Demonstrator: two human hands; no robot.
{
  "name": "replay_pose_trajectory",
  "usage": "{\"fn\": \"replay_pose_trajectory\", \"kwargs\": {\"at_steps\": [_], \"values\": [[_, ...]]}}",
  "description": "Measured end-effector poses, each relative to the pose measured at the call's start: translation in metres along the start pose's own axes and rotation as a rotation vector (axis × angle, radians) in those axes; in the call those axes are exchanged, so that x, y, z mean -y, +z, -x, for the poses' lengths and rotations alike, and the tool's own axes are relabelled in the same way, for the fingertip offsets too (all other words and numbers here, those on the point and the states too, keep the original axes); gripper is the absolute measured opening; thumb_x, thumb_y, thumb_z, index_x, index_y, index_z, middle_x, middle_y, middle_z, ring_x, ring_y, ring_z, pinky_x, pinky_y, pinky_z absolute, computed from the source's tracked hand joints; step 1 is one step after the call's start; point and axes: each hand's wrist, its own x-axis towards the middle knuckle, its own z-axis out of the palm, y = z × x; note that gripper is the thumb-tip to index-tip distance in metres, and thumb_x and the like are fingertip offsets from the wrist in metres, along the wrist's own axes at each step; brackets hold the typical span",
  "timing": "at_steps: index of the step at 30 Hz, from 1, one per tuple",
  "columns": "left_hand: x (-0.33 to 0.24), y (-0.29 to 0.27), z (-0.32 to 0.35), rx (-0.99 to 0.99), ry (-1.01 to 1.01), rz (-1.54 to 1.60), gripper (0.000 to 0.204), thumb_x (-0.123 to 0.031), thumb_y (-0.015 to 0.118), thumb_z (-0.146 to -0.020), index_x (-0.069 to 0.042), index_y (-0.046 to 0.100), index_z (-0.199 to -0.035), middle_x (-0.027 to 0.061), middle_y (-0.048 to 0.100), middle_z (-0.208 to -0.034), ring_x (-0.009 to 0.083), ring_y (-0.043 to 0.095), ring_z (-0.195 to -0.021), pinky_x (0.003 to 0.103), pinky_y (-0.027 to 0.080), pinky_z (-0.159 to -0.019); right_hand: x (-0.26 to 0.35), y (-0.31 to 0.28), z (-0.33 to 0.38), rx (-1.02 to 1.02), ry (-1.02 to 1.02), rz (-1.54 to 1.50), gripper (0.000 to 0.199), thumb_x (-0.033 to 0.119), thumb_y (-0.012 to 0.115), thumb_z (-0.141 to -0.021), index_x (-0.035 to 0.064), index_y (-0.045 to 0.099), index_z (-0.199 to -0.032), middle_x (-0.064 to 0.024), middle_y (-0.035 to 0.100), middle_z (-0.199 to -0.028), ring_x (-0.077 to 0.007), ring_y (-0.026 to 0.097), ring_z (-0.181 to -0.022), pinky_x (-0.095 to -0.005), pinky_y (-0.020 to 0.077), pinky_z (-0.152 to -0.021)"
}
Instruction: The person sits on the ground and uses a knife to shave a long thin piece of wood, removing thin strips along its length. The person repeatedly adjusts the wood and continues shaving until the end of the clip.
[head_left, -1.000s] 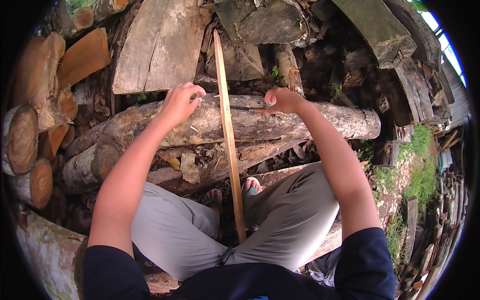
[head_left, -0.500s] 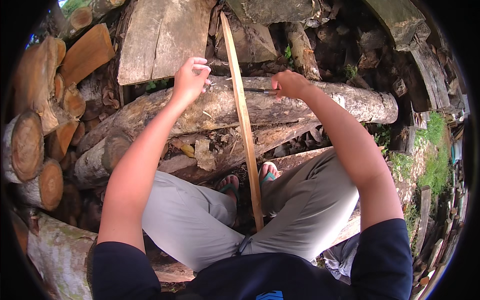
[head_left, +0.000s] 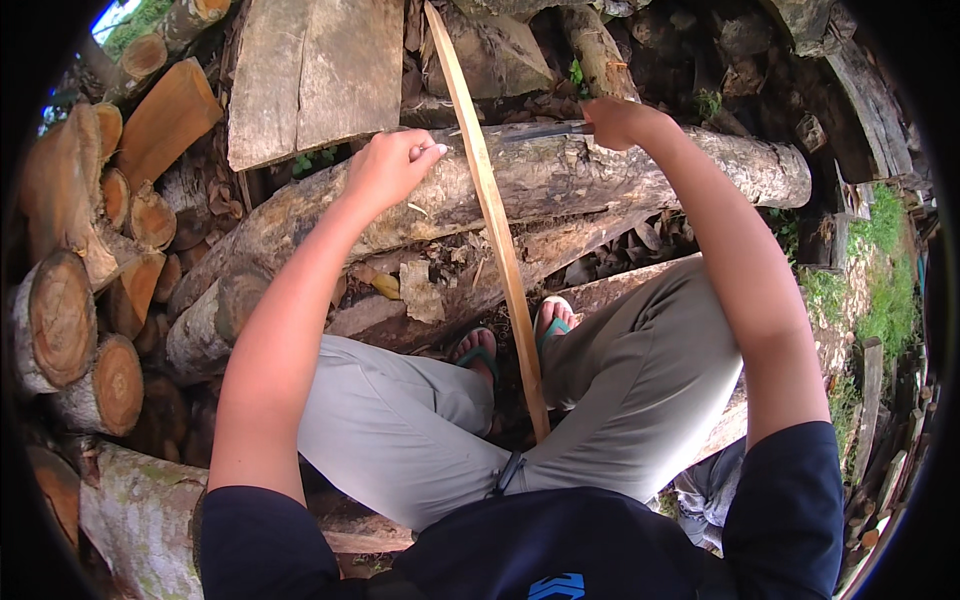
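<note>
A long, pale wooden strip (head_left: 497,235) runs between the two hands, its upper part across a thick log (head_left: 600,178) and its lower end coming down between the person's knees, just past the sandalled feet (head_left: 553,316). The left hand (head_left: 388,167) is beside the strip's left edge, apart from it, fingers curled in; whether they close on anything cannot be told. The right hand (head_left: 622,125), farther out on the strip's other side, grips a slim dark tool (head_left: 545,130) that points leftward along the log's top toward the strip. A broad weathered slab (head_left: 315,85) lies beyond the left hand.
</note>
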Motion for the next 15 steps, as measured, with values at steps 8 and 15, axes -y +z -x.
{"fn": "replay_pose_trajectory", "kwargs": {"at_steps": [8, 15], "values": [[-0.016, 0.025, 0.003, -0.121, -0.33, 0.202, 0.045, -0.046, 0.051, -0.101, -0.003, 0.062, -0.09, 0.0116, 0.062, -0.074, 0.0267, 0.061, -0.073, 0.041, 0.046, -0.072, 0.017, 0.008, 0.003, -0.088, -0.27, -0.387, 0.043, 0.038, 0.057, -0.1, -0.0002, 0.06, -0.118, -0.0221, 0.066, -0.113, -0.0371, 0.063, -0.109, -0.046, 0.0473, -0.092], [-0.05, 0.086, 0.014, -0.613, -0.761, 0.913, 0.04, -0.034, 0.042, -0.103, 0.001, 0.06, -0.094, 0.0184, 0.065, -0.089, 0.0346, 0.062, -0.086, 0.048, 0.044, -0.079, 0.051, 0.021, -0.004, -0.022, -0.34, -0.278, 0.06, 0.056, 0.04, -0.104, 0.0032, 0.063, -0.121, -0.0205, 0.066, -0.114, -0.0391, 0.062, -0.112, -0.0497, 0.0462, -0.097]]}}
